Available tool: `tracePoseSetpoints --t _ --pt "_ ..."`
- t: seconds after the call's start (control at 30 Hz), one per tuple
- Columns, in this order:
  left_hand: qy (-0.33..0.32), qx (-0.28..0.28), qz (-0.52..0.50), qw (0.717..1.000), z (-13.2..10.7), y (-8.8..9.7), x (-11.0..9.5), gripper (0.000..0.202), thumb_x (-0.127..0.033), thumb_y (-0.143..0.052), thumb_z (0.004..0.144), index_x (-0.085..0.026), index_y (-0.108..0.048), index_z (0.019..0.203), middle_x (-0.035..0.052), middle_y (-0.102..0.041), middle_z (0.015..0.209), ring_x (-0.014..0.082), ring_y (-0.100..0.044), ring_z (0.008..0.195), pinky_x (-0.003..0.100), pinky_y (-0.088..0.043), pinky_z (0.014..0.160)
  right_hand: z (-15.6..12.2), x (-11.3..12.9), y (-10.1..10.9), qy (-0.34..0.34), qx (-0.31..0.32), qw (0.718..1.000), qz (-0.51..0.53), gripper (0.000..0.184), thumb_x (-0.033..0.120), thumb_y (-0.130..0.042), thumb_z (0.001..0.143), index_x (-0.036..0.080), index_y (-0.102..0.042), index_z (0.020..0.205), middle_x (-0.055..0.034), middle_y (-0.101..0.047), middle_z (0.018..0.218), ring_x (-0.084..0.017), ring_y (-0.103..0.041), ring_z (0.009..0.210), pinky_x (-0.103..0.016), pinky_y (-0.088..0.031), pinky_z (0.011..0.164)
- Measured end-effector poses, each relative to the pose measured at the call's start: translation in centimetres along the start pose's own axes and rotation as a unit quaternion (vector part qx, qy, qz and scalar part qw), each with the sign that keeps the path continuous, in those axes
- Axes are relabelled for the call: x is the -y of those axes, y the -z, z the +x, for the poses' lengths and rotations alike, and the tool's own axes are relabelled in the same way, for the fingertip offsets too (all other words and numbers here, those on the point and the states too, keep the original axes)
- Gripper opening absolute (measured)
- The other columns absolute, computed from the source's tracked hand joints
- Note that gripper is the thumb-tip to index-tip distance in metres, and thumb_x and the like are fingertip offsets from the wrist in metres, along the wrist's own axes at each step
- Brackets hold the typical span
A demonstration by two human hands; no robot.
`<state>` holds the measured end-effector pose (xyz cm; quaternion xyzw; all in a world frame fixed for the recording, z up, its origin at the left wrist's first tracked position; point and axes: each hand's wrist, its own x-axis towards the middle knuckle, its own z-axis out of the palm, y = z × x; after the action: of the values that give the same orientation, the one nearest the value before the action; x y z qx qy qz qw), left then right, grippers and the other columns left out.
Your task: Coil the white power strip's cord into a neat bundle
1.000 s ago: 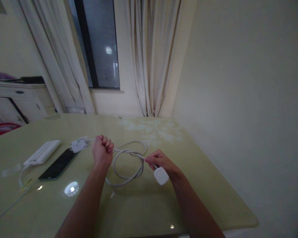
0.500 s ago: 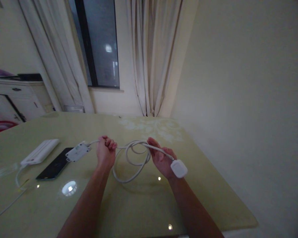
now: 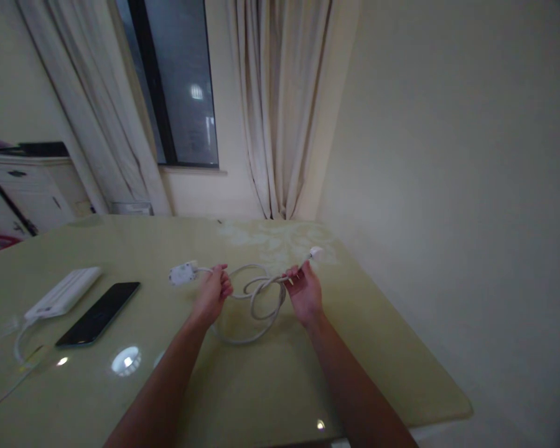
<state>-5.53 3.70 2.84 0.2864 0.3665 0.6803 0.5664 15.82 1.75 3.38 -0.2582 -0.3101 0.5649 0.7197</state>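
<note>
A thick white power cord [image 3: 249,341] hangs in loose, crossing loops between my hands, over the table. My left hand [image 3: 214,291] is closed round the cord close to a white box-shaped end, which looks like a power strip [image 3: 183,274] and sticks out to the left. My right hand [image 3: 304,291] grips the cord near its other end, fingers curled. Beyond its fingertips a white plug [image 3: 316,252] points up and away to the right. How the loops cross beside my right fingers is hard to make out.
A black phone [image 3: 98,314] lies on the glossy green tabletop [image 3: 242,398] at left. Beside it sits a white block [image 3: 64,292], like another power strip, with a cable running off the near left. A wall [image 3: 438,186] borders the table's right side; curtains [image 3: 280,112] hang behind.
My right hand has turned, and the plug swung from hanging near the wrist to beyond the fingers. My left hand moved right, bringing the power strip away from above the phone.
</note>
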Motion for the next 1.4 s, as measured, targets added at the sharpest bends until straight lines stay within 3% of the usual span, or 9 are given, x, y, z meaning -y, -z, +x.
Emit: tracePoseSetpoints --t 0.13,0.23,0.6,0.77,0.83,1.0,1.1,1.23,1.4 --pt "0.02 0.029 0.119 0.992 0.0 0.2 1.5 0.036 -0.048 -0.068 0.086 -0.017 -0.057 0.1 -0.0128 -0.037 0.055 0.0049 -0.031 0.038 0.016 -0.021 0.038 0.4 -0.7 0.2 -0.011 -0.006 1.0 -0.021 0.047 0.061 -0.074 0.078 0.024 -0.045 0.074 0.0062 -0.045 0.062 -0.013 -0.05 0.057 -0.029 -0.051 0.062" --pt "0.017 0.033 0.191 0.981 -0.1 0.4 2.5 0.032 -0.05 -0.065 0.087 -0.019 -0.055 0.089 -0.0109 -0.041 0.051 0.0069 -0.035 0.035 0.017 -0.024 0.037 0.7 -1.0 0.4 -0.036 -0.014 0.999 -0.005 0.049 0.061 -0.075 0.077 0.024 -0.043 0.072 0.0083 -0.041 0.058 -0.011 -0.045 0.052 -0.028 -0.048 0.059" --pt "-0.059 0.02 0.402 0.913 1.0 2.1 3.1 0.016 -0.014 -0.064 0.072 -0.024 -0.052 0.067 -0.0023 -0.051 0.053 0.019 -0.051 0.053 0.027 -0.036 0.057 1.2 -1.9 1.1 -0.031 -0.034 0.998 -0.029 0.042 0.047 -0.077 0.071 0.024 -0.041 0.071 0.0076 -0.044 0.059 -0.011 -0.048 0.054 -0.029 -0.05 0.062" --pt "-0.053 0.034 0.432 0.9 0.6 2.2 3.5 0.007 -0.017 -0.063 0.075 -0.023 -0.06 0.076 0.0055 -0.062 0.068 0.0273 -0.061 0.073 0.03 -0.04 0.069 1.6 -1.9 1.6 -0.044 -0.008 0.998 -0.046 0.039 0.046 -0.071 0.076 0.025 -0.039 0.068 0.0078 -0.041 0.057 -0.011 -0.046 0.052 -0.029 -0.051 0.062" --pt "-0.064 0.047 0.512 0.855 0.2 2.0 3.4 0.009 -0.019 -0.059 0.08 -0.021 -0.064 0.087 0.0103 -0.068 0.08 0.0291 -0.064 0.082 0.033 -0.043 0.076 1.7 -1.8 1.8 -0.06 -0.015 0.998 -0.024 0.038 0.043 -0.072 0.076 0.024 -0.041 0.067 0.0079 -0.042 0.056 -0.011 -0.046 0.051 -0.027 -0.05 0.06" --pt "-0.083 0.095 0.773 0.622 -1.1 1.3 2.3 0.035 -0.027 -0.036 0.097 -0.014 -0.067 0.107 0.0188 -0.07 0.105 0.0313 -0.065 0.1 0.042 -0.046 0.091 1.7 -1.7 2.2 -0.129 -0.066 0.987 0.064 0.034 0.033 -0.077 0.074 0.022 -0.047 0.063 0.0073 -0.048 0.052 -0.009 -0.051 0.05 -0.022 -0.047 0.053" --pt "-0.128 0.066 0.835 0.532 -1.9 1.0 1.6 0.039 -0.032 -0.039 0.097 -0.013 -0.07 0.11 0.0209 -0.064 0.124 0.0355 -0.057 0.118 0.047 -0.045 0.098 1.6 -1.7 2.3 -0.127 -0.076 0.986 0.074 0.031 0.029 -0.076 0.075 0.022 -0.05 0.062 0.0061 -0.052 0.053 -0.01 -0.054 0.051 -0.022 -0.048 0.054" --pt "-0.104 -0.012 0.845 0.524 -2.3 1.1 1.5 0.041 -0.039 -0.043 0.097 -0.021 -0.07 0.121 0.0213 -0.05 0.146 0.043 -0.05 0.129 0.058 -0.044 0.097 1.5 -1.8 2.2 -0.111 -0.075 0.989 0.063 0.028 0.027 -0.079 0.074 0.021 -0.054 0.064 0.0049 -0.058 0.056 -0.011 -0.058 0.055 -0.024 -0.052 0.057" --pt "-0.09 0.051 0.831 0.546 -0.8 2.4 2.2 0.038 -0.031 -0.042 0.097 -0.012 -0.07 0.114 0.0211 -0.064 0.117 0.0352 -0.06 0.113 0.048 -0.048 0.096 1.4 -2.1 2.2 -0.108 -0.087 0.99 0.039 0.028 0.031 -0.085 0.072 0.02 -0.059 0.071 0.0029 -0.065 0.062 -0.013 -0.063 0.058 -0.024 -0.054 0.057"
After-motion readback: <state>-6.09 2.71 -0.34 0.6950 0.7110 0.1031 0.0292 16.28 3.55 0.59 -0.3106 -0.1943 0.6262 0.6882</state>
